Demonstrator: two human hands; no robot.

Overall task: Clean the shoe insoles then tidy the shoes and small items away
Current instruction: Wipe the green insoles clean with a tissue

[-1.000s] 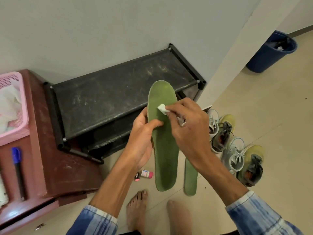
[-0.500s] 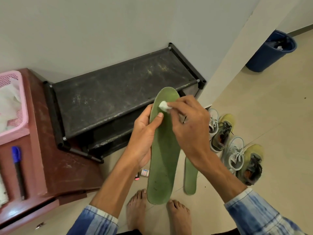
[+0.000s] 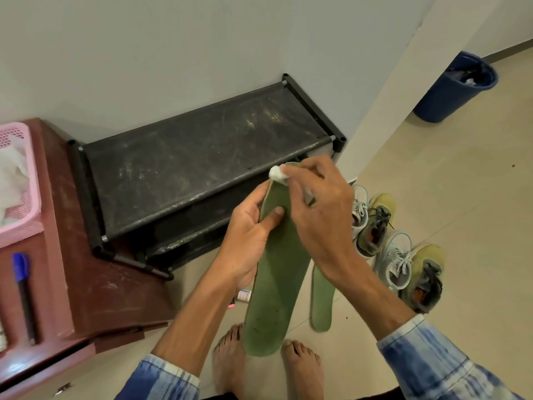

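Person's left hand (image 3: 248, 241) grips green insole (image 3: 277, 284) mid-frame, thumb pressed on its face. The right hand (image 3: 317, 220) pinches white wad (image 3: 277, 172) at its toe end, 12 o'clock. Likely light, floppy; best held mid-length. A second insole (image 3: 321, 301) lies on the floor, 4 o'clock.

The right hand (image 3: 320, 215) hid the top of the insole (image 3: 277, 284). A small bottle (image 3: 244, 295) showed only partly behind it. At nine o'clock the frame edge cut the basket (image 3: 32, 180). The contents of the bin (image 3: 450, 96), at two o'clock, were too small to tell.

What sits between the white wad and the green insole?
Nothing visible: the right hand pinches the white wad right at the toe end of the insole, which the left hand grips.
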